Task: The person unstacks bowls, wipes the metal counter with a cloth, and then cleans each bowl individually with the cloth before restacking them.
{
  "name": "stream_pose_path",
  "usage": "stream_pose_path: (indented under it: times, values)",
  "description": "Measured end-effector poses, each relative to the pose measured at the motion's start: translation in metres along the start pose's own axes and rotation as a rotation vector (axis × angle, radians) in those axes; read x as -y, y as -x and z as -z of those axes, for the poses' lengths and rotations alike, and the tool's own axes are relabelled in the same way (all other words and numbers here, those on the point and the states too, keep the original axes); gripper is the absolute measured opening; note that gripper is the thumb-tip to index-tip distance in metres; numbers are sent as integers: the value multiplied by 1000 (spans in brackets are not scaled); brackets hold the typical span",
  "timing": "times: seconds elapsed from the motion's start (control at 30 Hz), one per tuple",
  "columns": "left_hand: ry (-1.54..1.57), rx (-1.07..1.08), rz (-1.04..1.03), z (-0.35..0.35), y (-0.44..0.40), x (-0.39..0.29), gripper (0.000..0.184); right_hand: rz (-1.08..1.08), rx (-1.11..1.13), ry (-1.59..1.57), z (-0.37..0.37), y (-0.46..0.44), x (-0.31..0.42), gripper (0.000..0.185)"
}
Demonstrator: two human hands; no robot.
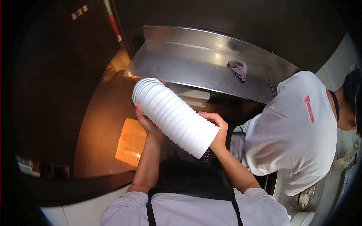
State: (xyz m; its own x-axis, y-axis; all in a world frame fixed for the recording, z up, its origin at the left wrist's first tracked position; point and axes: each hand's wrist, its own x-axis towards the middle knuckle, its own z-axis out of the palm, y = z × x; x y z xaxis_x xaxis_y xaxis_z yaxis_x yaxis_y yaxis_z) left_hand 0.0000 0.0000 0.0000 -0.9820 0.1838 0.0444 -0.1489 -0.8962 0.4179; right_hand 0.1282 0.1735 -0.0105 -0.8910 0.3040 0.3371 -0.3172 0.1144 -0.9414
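The left hand (145,122) is partly closed around the far left end of a long stack of white, round, nested cups or bowls (173,116); some fingers are hidden behind it. The right hand (218,132) is curved around the near right end, with the fingers partly out of sight. Both hands hold the stack at a slant in front of the person's black apron (188,179). The material of the stack is hard to tell.

Beyond the stack there is a shiny stainless-steel tabletop (181,62). The far end of the stack overlaps its front edge in the view; whether they touch, I cannot tell. A crumpled greyish-purple cloth (238,70) lies on this tabletop, towards the right. Below it, a white box-like object (194,96) is partly covered by the stack.

At the right, a co-worker in a white shirt (294,124) bends away, the hands hidden. Lower down, a round object (306,196) is too unclear to name.
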Motion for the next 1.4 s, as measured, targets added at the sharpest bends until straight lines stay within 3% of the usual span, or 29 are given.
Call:
stream_pose_path:
  times: [0.07,0.1,0.2,0.33,0.47,0.6,0.77,0.9,1.03,1.2,1.3,1.4]
  values:
    - [119,-21,71,6,1,36,72,-86,8,72,26,6,7,55]
    - [34,16,77,-1,-85,-8,70,-92,-61,-63,-26,-68,-5,53]
    - [62,2,142,3,-132,8,67,-155,-150,-251,-36,-110,-8,46]
    - [147,23,193,15,-197,54,73,-226,122,-213,7,-166,-45,49]
    - [53,1,258,28,-248,84,76,-281,159,-267,27,-214,-89,49]
    - [2,-28,283,19,-313,125,78,-184,211,-273,56,-278,-141,50]
    - [-21,-103,259,14,-377,175,78,-341,197,-412,98,-349,-185,43]
    - [-31,-224,267,15,-404,195,78,-471,145,-500,113,-370,-221,39]
    - [-120,-358,288,4,-423,204,77,-526,47,-875,113,-373,-260,39]
    - [-63,-397,386,3,-441,211,76,-653,-219,-1007,111,-368,-283,38]
    - [-27,-382,439,10,-454,216,75,-755,-255,-1244,114,-371,-307,37]
    - [-40,-373,468,11,-466,224,74,-719,-247,-1289,119,-372,-327,36]
